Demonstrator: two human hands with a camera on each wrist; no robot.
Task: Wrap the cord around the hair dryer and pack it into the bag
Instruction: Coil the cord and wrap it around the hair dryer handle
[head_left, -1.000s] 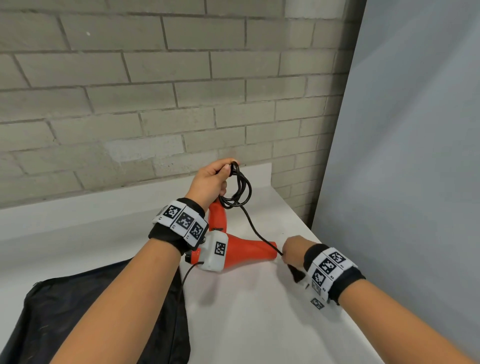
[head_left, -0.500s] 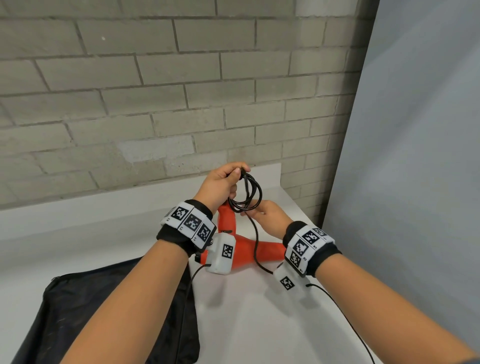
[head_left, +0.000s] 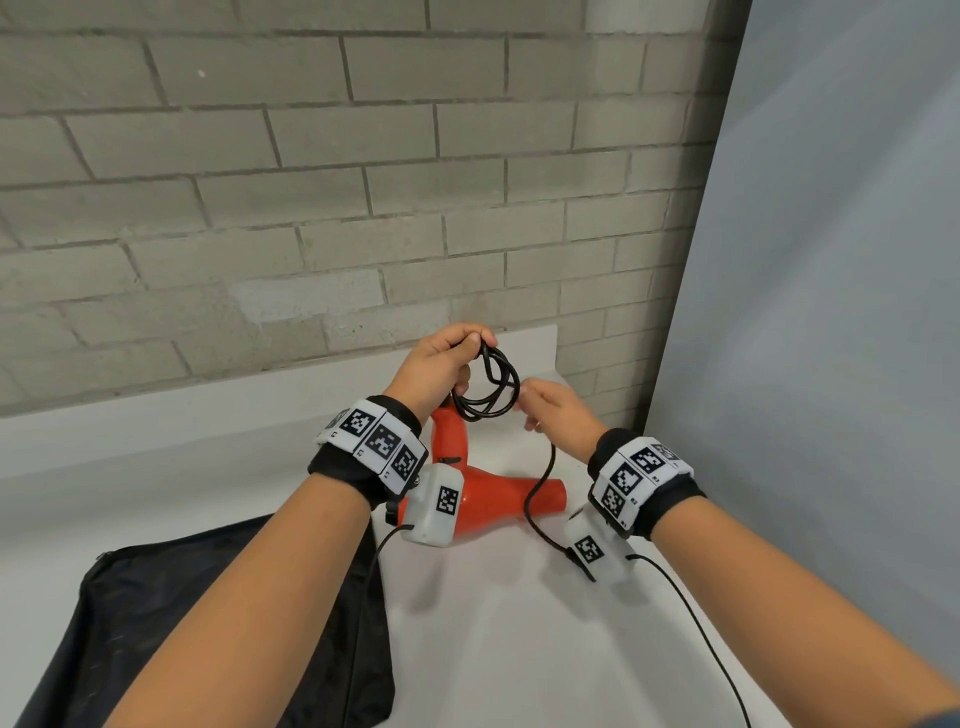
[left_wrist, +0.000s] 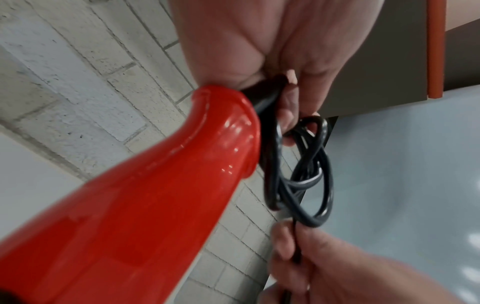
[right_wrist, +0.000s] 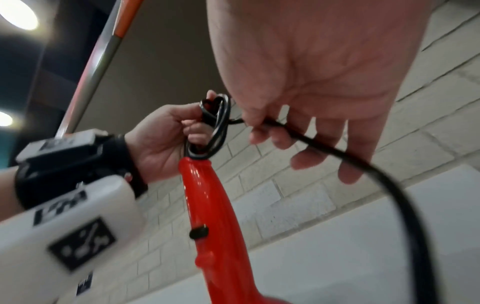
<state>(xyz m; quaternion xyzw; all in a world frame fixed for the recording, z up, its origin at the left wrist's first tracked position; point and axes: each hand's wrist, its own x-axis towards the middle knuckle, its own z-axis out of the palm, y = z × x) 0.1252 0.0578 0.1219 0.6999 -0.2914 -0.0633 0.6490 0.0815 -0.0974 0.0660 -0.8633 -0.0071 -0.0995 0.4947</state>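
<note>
The red hair dryer (head_left: 493, 493) stands on the white table with its handle (right_wrist: 213, 216) pointing up. My left hand (head_left: 457, 353) grips several loops of the black cord (head_left: 488, 395) bunched at the top of the handle (left_wrist: 155, 205). My right hand (head_left: 535, 402) is just right of the loops and pinches the loose stretch of cord (right_wrist: 363, 164) between thumb and fingers (left_wrist: 285, 242). From there the cord hangs down across the nozzle to its plug end (head_left: 574, 558) on the table. The black bag (head_left: 208, 623) lies flat at the lower left.
A brick wall (head_left: 311, 208) runs behind the white table (head_left: 519, 649), and a grey panel (head_left: 831, 312) closes off the right side. Thin cables from the wrist cameras trail over the table by each forearm.
My right hand has come up from the table beside the nozzle to the loops, bringing the loose cord with it. The left hand has kept its grip on the coils.
</note>
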